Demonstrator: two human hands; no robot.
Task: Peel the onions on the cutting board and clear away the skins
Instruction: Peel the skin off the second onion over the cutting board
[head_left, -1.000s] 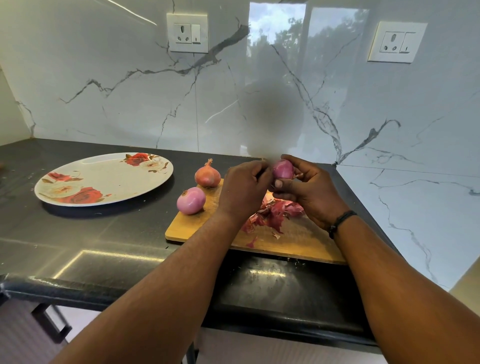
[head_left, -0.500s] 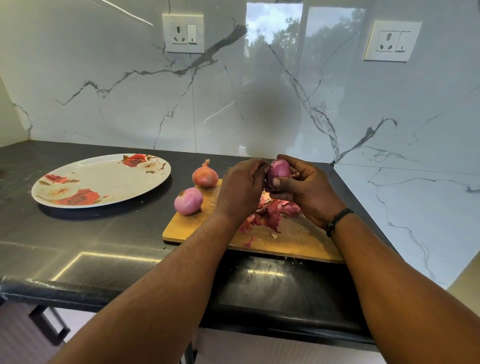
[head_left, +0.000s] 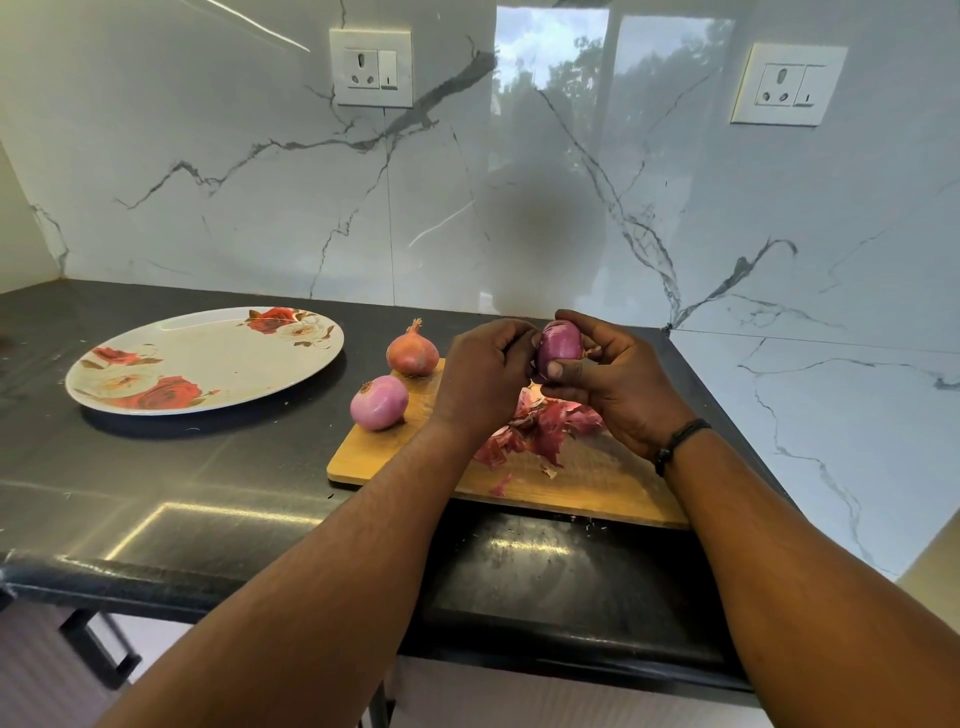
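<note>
While my right hand (head_left: 618, 384) grips the onion (head_left: 559, 347) above the board (head_left: 597, 483), my left hand (head_left: 485, 374) pinches at its side. Skins (head_left: 540, 431) lie below.

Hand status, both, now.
Left hand: fingers curled, pinching at the red onion.
Right hand: gripping the red onion.

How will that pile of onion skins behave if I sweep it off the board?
The skins look thin and curled, so probably light and floppy. They lie in loose separate flakes on the cutting board, so some would likely scatter.
</note>
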